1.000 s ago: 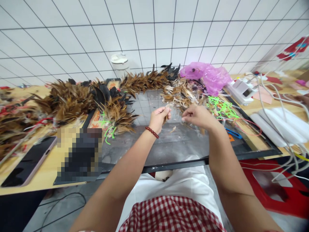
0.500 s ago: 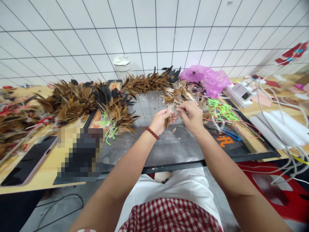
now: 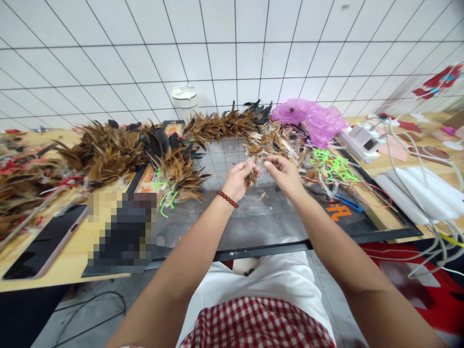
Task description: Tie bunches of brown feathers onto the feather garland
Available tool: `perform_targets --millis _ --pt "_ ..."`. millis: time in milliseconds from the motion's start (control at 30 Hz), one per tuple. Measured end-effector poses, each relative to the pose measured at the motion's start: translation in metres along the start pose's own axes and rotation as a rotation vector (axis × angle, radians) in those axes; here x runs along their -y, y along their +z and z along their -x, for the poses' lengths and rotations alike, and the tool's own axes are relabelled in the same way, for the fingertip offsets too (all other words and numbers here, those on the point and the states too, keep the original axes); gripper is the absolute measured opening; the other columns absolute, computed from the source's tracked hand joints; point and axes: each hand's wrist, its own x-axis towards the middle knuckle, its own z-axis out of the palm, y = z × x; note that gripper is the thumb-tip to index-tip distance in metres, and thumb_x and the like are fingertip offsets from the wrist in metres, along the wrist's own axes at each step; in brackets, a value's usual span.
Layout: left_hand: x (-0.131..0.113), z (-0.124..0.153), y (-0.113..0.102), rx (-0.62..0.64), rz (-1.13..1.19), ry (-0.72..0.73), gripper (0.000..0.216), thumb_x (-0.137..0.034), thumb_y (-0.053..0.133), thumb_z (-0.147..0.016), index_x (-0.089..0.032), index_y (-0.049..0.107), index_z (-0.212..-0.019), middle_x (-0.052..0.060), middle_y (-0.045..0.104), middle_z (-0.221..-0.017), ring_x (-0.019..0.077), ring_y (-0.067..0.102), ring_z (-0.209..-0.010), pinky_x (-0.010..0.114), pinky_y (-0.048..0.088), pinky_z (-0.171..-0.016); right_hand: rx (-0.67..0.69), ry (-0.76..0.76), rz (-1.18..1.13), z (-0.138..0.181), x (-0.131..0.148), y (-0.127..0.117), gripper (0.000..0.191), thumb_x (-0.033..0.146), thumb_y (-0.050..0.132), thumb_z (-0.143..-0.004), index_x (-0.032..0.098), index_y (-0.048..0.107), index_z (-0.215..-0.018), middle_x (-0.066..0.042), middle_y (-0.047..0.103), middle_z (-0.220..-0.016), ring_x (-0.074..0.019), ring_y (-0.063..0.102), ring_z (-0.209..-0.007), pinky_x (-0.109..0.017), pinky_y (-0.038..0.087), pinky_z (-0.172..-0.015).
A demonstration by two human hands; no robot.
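Observation:
My left hand (image 3: pixel 238 180) is closed around a small bunch of brown feathers (image 3: pixel 251 179), whose tips point down below the fingers. Just to its right, a short gap away, my right hand (image 3: pixel 284 173) has thumb and fingers drawn together in a pinch; what lies between them, if anything, is too small to make out. Behind both hands lies a loose pile of brown and white feathers (image 3: pixel 273 144) on the dark board (image 3: pixel 232 217). A bundle of brown and black feathers with green string (image 3: pixel 181 169) rests left of my hands.
Along the back runs a feather garland (image 3: pixel 221 125), with a white lidded cup (image 3: pixel 184 99) behind it. A purple plastic bag (image 3: pixel 311 118), tangled green string (image 3: pixel 335 166) and blue snips (image 3: pixel 348 203) are on the right. White cables (image 3: pixel 420 150) and a phone (image 3: pixel 45 241) flank the board.
My right hand has drawn slightly away from my left, opening a gap between them. My left hand keeps hold of the feathers, almost in the same place.

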Motion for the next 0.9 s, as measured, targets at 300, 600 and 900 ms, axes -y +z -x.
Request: perform_targets --millis 300,600,900 --pt "0.013 -0.001 -0.003 0.146 -0.387 0.149 0.024 -0.036 0.073 -0.067 -0.013 0.069 -0.067 0.004 0.067 -0.066 0.0094 0.059 -0.063 0.022 0.047 -0.066 0.258 0.368 -0.473 -0.003 -0.005 -0.002 0.033 0.045 0.075 -0.063 0.017 0.058 -0.061 0.002 0.059 -0.061 -0.0079 0.050 -0.059 -0.022 0.034 -0.058" --pt "0.011 -0.003 -0.001 -0.042 -0.194 0.124 0.026 -0.036 0.077 -0.062 -0.013 0.069 -0.069 0.003 0.066 -0.064 0.0097 0.059 -0.059 0.024 0.047 -0.064 0.104 0.196 -0.332 -0.005 -0.004 0.001 0.035 0.047 0.074 -0.061 0.017 0.057 -0.065 0.004 0.054 -0.059 -0.0078 0.043 -0.054 -0.023 0.033 -0.055" --pt "0.013 0.000 0.002 -0.072 -0.205 0.107 0.026 -0.035 0.078 -0.060 -0.012 0.069 -0.069 0.001 0.064 -0.060 0.0093 0.056 -0.053 0.023 0.045 -0.056 0.065 0.134 -0.300 -0.001 -0.001 0.009 0.033 0.044 0.075 -0.061 0.017 0.056 -0.064 0.002 0.056 -0.058 -0.0091 0.048 -0.054 -0.024 0.039 -0.055"
